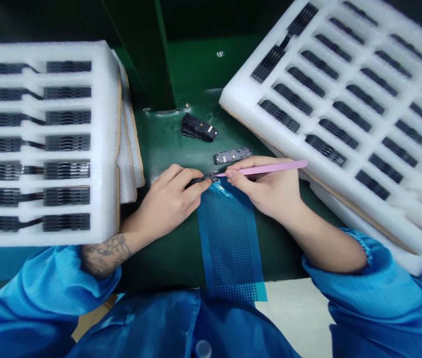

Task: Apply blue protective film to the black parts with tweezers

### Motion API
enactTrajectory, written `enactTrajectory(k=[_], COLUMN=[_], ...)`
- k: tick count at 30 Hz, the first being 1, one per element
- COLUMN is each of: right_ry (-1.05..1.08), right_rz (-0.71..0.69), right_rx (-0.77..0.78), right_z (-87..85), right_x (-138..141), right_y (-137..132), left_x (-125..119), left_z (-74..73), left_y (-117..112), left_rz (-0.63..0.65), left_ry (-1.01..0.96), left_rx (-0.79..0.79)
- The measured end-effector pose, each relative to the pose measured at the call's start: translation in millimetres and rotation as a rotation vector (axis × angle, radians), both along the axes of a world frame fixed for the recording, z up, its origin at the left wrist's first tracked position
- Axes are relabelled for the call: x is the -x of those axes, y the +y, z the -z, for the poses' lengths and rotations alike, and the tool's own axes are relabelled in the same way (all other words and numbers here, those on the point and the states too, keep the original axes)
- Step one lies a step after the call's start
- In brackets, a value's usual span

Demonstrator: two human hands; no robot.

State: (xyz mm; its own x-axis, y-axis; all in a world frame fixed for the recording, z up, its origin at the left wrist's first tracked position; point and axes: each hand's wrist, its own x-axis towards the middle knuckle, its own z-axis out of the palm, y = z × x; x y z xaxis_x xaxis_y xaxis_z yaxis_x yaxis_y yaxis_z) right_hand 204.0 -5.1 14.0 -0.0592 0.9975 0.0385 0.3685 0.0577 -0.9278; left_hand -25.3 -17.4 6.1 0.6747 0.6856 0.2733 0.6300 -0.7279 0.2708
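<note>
My left hand (175, 199) pinches a small black plastic part (208, 177) over the far end of a blue sheet (229, 238) covered in rows of small dark dots. In my right hand (266, 186) is a pair of pink tweezers (270, 168), with the tips at the black part between my hands. My fingers hide much of that part. Just beyond my right fingers lies a flat black casing (232, 155) with its inner side up. Farther back rests a fanned stack of similar black casings (199, 128).
To the left, a white foam tray (104, 149) with black parts in its slots sits on other foam trays. Another foam tray (241, 94), tilted and filled with rows of black parts, stands at the right. A dark green post (140, 54) rises behind the green tabletop (158, 164).
</note>
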Motion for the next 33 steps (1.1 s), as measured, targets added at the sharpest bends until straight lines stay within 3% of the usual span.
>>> enactTrajectory(k=[11, 17, 23, 27, 30, 33], right_ry=[-0.006, -0.025, 0.078, 0.053, -0.216, -0.454], right_rz=[-0.028, -0.019, -0.028, -0.164, -0.405, -0.508], right_rx=[-0.05, -0.076, -0.085, -0.299, -0.533, -0.686], right_z=[1.1, 3.3, 3.6, 8.2, 11.4, 8.9], right_x=[-0.2, 0.2, -8.7, -13.0, -10.4, -7.7], right_y=[-0.2, 0.4, 0.0, -0.3, 1.0, 1.9], left_x=[-0.3, -3.1, -3.1, -1.7, -1.1, -0.8], left_z=[0.1, -3.2, -3.2, -0.4, 1.9, 3.2], left_y=[0.2, 0.3, -0.2, 0.1, -0.1, -0.7], left_rz=[0.003, 0.01, 0.007, 0.002, -0.006, -0.015], left_ry=[-0.008, 0.1, 0.113, -0.02, -0.107, -0.122], left_rx=[-0.009, -0.01, -0.022, 0.024, 0.05, 0.057])
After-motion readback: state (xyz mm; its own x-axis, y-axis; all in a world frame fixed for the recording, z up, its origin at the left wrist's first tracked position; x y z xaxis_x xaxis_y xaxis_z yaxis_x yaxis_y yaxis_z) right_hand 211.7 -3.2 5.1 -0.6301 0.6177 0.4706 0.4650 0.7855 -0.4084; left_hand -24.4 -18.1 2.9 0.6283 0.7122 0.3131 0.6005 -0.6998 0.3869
